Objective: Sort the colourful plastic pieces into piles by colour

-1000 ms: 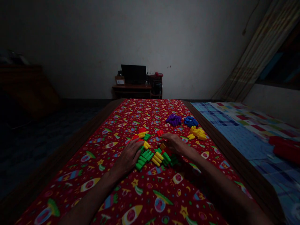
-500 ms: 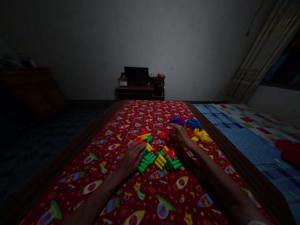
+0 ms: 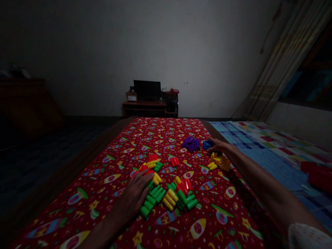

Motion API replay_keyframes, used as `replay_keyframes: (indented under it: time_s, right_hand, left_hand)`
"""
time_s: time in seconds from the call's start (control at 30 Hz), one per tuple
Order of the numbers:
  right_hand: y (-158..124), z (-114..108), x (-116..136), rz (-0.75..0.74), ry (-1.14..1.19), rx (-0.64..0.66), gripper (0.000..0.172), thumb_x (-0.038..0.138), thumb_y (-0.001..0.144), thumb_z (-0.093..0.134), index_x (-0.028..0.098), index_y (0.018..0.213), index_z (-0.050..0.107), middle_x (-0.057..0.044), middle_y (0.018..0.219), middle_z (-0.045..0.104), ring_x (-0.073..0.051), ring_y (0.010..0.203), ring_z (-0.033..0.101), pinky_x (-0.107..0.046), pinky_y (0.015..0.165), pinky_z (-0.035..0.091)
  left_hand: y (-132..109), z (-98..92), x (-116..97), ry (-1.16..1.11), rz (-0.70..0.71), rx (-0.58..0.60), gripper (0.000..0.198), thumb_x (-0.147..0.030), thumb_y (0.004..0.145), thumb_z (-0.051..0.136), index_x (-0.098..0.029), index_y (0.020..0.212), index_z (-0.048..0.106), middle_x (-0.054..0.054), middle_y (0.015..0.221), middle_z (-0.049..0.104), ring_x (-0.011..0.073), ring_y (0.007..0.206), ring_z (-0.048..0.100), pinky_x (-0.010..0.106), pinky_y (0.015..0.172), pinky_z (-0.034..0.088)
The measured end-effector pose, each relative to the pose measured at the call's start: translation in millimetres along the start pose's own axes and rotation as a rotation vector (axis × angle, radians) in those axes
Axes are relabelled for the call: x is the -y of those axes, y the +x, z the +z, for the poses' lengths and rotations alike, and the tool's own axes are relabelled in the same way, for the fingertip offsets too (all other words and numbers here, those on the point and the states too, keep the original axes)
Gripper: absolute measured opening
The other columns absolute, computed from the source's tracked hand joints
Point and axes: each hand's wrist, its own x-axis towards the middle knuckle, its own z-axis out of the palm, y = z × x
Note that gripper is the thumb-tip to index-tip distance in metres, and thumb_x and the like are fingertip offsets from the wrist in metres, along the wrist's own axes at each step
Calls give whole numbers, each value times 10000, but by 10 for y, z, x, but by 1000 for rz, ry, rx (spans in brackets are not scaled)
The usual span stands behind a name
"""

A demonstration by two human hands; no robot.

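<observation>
My left hand [image 3: 133,197] lies flat, fingers spread, on the red patterned cloth [image 3: 160,138], touching a mixed pile of green, yellow and red plastic blocks [image 3: 168,195]. My right hand [image 3: 217,146] is stretched far forward and rests on the blue blocks [image 3: 207,144], its fingers curled over them; what they grip is hidden. A purple pile [image 3: 190,143] lies just left of it and a yellow pile [image 3: 219,162] lies under my forearm. A lone red block [image 3: 174,161] sits between the piles.
The room is dim. A wooden edge [image 3: 77,166] borders the cloth on the left. To the right lies a checked blue bedsheet [image 3: 261,145] with a red object [image 3: 315,173]. A low desk with a dark screen [image 3: 147,91] stands by the far wall.
My right hand has moved from the near mixed pile forward and right to the blue blocks. My left hand has stayed on the mixed pile. The view has tilted slightly.
</observation>
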Motion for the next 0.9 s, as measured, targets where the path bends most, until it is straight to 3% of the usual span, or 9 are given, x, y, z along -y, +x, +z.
replay_keyframes:
  time_s: [0.1, 0.2, 0.33, 0.47, 0.6, 0.9]
  right_hand:
    - [31, 64, 31, 79, -57, 142, 1005, 524, 579, 808, 232, 1442, 385, -156, 1271, 585, -304, 1078, 609, -376, 847, 514]
    - [3, 69, 68, 76, -108, 167, 890, 564, 690, 720, 241, 1445, 377, -175, 1271, 564, -316, 1087, 597, -395, 863, 495]
    - [-81, 82, 84, -32, -124, 84, 649, 538, 809, 613, 237, 1369, 481, -152, 1139, 615, -281, 1015, 614, -384, 874, 471]
    - [-110, 163, 64, -81, -125, -50, 533, 499, 841, 583, 223, 1296, 561, -126, 1085, 649, -254, 992, 613, -358, 877, 456]
    - [-62, 248, 38, -49, -141, -120, 518, 492, 841, 570, 236, 1291, 577, -101, 1050, 679, -237, 968, 620, -323, 843, 460]
    - [111, 295, 77, 50, -149, -113, 530, 466, 836, 551, 315, 1343, 529, -83, 1116, 651, -244, 991, 612, -329, 825, 466]
  left_hand:
    - [-13, 3, 19, 18, 14, -14, 410, -273, 955, 413, -259, 1363, 461, 46, 1346, 583, 225, 1292, 486, 419, 1107, 388]
    - [-22, 1, 28, 35, 22, -38, 420, -276, 950, 423, -272, 1368, 459, 32, 1344, 587, 217, 1283, 496, 390, 1085, 419]
    - [-35, 2, 43, 65, 39, -54, 447, -272, 947, 419, -291, 1394, 431, 21, 1343, 590, 215, 1249, 532, 385, 1047, 459]
    - [-44, -6, 48, 91, 37, -52, 467, -286, 943, 410, -316, 1409, 411, 17, 1312, 614, 225, 1189, 583, 397, 1020, 484]
    - [-53, -16, 42, 89, 25, -58, 479, -298, 938, 413, -340, 1415, 402, -4, 1306, 618, 220, 1170, 599, 376, 989, 512]
    - [-82, 10, 101, 116, 38, -44, 528, -291, 921, 419, -350, 1442, 364, -21, 1335, 596, 223, 1197, 579, 363, 951, 538]
